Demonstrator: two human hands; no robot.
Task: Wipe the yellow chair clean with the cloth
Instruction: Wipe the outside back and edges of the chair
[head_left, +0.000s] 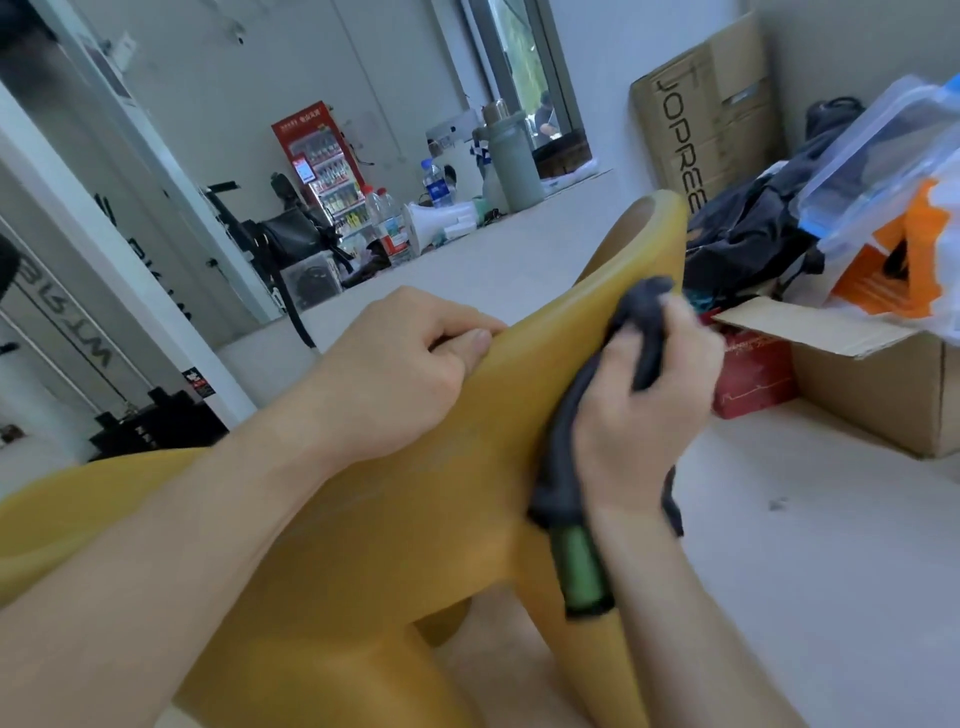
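left hand: fingers curled, gripping yellow chair edge, centre | right hand: fingers bunched around dark cloth, seemingly pressed to chair, centre-right

We count 1 yellow chair, 1 cloth, 2 hands, 2 cardboard boxes, 3 water bottles approx.

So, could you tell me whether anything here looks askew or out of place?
Yes: the yellow chair is tipped on its side rather than standing, steadied by the left hand while the right hand presses the dark cloth to its edge. That looks deliberate. Nothing appears spilled or damaged.
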